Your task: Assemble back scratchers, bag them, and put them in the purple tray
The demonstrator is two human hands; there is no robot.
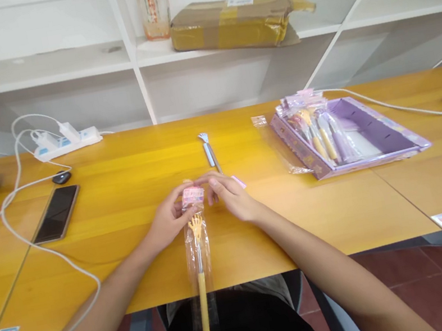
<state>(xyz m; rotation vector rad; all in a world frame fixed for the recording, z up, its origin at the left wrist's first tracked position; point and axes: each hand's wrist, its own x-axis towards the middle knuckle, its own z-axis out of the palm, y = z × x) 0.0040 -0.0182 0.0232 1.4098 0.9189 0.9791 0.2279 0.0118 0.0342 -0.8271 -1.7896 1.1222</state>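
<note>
My left hand (170, 217) is closed on the top of a clear plastic sleeve with a pink header card (192, 195). Inside the sleeve hangs a yellow back scratcher (202, 288), its hand-shaped head up and its handle reaching past the table edge over my lap. My right hand (230, 195) is beside the card, fingers bent and pressed together, fingertips meeting the left hand's. What it holds, if anything, is hidden. A pink edge (238, 181) shows behind it. Beyond my hands lies a blue back scratcher (208, 153) on the table, partly hidden by my right hand.
At the right a purple box (390, 130) holds several bagged back scratchers (322, 136), with an empty plastic sleeve (282, 149) against it. At the left are a phone (57, 214), white cables and a power strip (69, 143). A taped parcel (230, 24) sits on the shelf.
</note>
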